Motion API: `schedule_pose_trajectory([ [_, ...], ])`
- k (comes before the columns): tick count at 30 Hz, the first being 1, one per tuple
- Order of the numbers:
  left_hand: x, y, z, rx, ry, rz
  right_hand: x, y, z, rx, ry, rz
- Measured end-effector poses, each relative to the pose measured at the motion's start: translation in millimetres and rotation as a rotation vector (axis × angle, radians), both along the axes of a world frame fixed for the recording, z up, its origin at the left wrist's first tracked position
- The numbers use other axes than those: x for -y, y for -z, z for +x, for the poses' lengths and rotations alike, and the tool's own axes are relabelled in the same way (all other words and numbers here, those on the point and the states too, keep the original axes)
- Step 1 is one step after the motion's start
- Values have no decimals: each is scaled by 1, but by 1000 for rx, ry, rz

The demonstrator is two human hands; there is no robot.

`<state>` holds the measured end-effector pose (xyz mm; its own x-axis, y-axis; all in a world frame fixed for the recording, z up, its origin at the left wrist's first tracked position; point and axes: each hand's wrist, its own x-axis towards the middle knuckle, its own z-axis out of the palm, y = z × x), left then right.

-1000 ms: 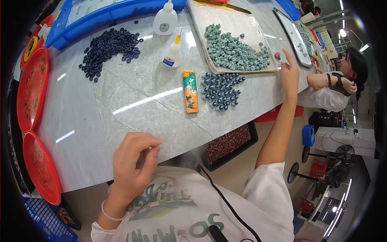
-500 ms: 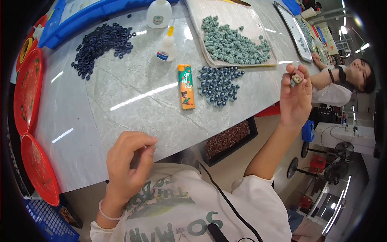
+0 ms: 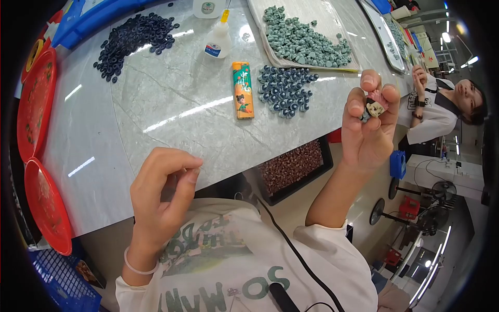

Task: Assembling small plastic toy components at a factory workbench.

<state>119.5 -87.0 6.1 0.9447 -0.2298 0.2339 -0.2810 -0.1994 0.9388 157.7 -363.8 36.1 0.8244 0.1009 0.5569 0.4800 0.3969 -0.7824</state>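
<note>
My right hand (image 3: 370, 127), raised at the right past the table edge, grips a small figurine (image 3: 375, 108) between thumb and fingertips. Pink on top, with a cream-coloured face, it has a grey-blue lower part; fingers cover some of it. Over the near edge of the table hovers my left hand (image 3: 165, 190), loosely curled, thumb and forefinger tips close together with no object visible between them. Beyond the hands lie dark-blue shiny round pieces (image 3: 286, 92), an orange and green box (image 3: 242, 91) and a white glue bottle (image 3: 217, 42) with a yellow tip.
Small green pieces (image 3: 304, 44) lie on a pale tray (image 3: 343, 66); dark rings (image 3: 132, 44) are heaped at the far left. Red trays (image 3: 36, 112) line the left side. Below the edge sits a black bin (image 3: 327, 164) of brown bits. Another person (image 3: 434, 104) is at the right.
My right hand has shifted slightly left and nearer, turning the figurine. My left hand has risen a little, still curled. The tabletop sits higher in view, and the other person's hands have moved.
</note>
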Motion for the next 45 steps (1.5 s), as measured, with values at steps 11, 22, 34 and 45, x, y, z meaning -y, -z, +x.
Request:
schedule_pose_trajectory([
  [11,29,-40,21,104,256,-83,-31,-7,-6,146,110,-240],
  [22,50,-34,29,328,141,-173,-53,-3,-7,435,369,-571],
  [34,49,-28,26,401,78,-154,-64,-4,-17,365,530,-716],
  [45,48,-24,27,407,77,-187,-72,0,-22,315,527,-704],
])
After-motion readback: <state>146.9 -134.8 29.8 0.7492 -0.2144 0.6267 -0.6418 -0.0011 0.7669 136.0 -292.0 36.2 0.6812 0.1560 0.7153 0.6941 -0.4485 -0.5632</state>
